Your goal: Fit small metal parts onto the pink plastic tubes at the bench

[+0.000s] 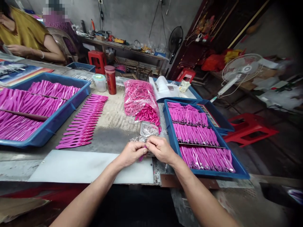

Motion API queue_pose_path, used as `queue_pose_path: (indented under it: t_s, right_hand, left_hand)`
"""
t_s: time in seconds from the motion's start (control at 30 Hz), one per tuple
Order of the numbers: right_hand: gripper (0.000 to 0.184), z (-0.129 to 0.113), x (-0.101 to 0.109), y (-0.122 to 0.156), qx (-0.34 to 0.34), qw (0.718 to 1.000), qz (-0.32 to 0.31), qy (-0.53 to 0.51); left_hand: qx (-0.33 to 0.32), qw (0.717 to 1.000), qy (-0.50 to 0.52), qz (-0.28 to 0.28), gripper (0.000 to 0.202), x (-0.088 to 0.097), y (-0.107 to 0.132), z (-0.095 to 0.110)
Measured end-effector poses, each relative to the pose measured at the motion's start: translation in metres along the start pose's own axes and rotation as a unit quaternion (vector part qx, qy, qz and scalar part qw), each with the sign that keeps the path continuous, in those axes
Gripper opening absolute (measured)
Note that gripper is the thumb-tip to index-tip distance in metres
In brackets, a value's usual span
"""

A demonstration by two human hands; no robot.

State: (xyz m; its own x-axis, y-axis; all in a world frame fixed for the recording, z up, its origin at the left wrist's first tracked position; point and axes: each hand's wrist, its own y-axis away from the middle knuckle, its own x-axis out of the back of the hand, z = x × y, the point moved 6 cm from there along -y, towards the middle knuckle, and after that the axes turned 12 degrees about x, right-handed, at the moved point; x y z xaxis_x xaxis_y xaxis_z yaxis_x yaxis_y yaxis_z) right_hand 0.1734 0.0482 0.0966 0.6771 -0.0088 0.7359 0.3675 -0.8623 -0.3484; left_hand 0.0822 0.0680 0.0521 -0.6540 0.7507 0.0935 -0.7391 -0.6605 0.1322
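My left hand (130, 154) and right hand (163, 150) meet just above the table (111, 137), thumbs and forefingers pinched tight, w/ a small magenta piece (141, 157) betw. them. It's right in front of me, near the R end of the white sheet (94, 166). Most of it's hidden by my fingers; can't tell what else, if anything, is in the pinch.

Handling: prob. v. light, no real weight to it. Looks like plastic, so I'd guess fairly stiff w/ a bit of give, and maybe slippery if it's as glossy as the row of magenta strips (81, 127) to my L. Best hold: thumb & forefinger pads, close to the end being worked, no hard bending of any thin part.

Looks: bright pinky-purple, only a narrow bit showing below my L fingers; overall shape unclear. Just beyond my hands: clear box (146, 125) & loose shiny metal bits (137, 138); behind those, the plastic bag (138, 93) of magenta parts.
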Motion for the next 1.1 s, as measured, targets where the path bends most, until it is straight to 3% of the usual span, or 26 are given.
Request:
queue_pose_path:
  t_s: [0.07, 0.13, 0.27, 0.4, 0.6, 0.73, 0.9, 1.0, 1.1]
  right_hand:
    - [0.022, 0.000, 0.001, 0.005, -0.029, 0.999, 0.022, -0.015]
    - [0.022, 0.001, 0.000, 0.010, -0.061, 0.997, 0.049, -0.026]
    - [0.022, 0.009, -0.006, 0.021, -0.140, 0.982, 0.122, -0.042]
    - [0.025, 0.018, -0.014, 0.031, -0.203, 0.958, 0.186, -0.078]
    - [0.025, 0.024, -0.025, 0.038, -0.233, 0.940, 0.217, -0.127]
    - [0.025, 0.025, -0.025, 0.035, -0.236, 0.951, 0.173, -0.105]
    - [0.025, 0.028, -0.004, 0.002, -0.180, 0.982, -0.009, 0.052]
    - [0.024, 0.051, 0.023, -0.030, -0.191, 0.961, -0.045, 0.193]
    - [0.022, 0.084, 0.039, -0.065, -0.208, 0.950, -0.050, 0.227]
  left_hand:
    - [0.020, 0.999, 0.029, -0.009, 0.026, -0.006, 0.003, -0.001]
    - [0.036, 0.999, 0.030, 0.025, 0.026, -0.009, 0.005, -0.004]
    - [0.008, 0.979, -0.084, 0.187, 0.023, -0.010, 0.013, -0.004]
    - [-0.088, 0.922, -0.240, 0.290, 0.021, -0.016, 0.021, 0.006]
    - [-0.172, 0.809, -0.443, 0.346, 0.026, -0.021, 0.025, 0.012]
    - [-0.189, 0.786, -0.483, 0.338, 0.027, -0.016, 0.024, 0.010]
    - [-0.190, 0.769, -0.501, 0.348, 0.023, -0.004, 0.025, 0.001]
    - [-0.186, 0.769, -0.499, 0.353, 0.021, -0.001, 0.025, -0.008]
    - [-0.186, 0.772, -0.493, 0.357, 0.021, 0.001, 0.023, -0.015]
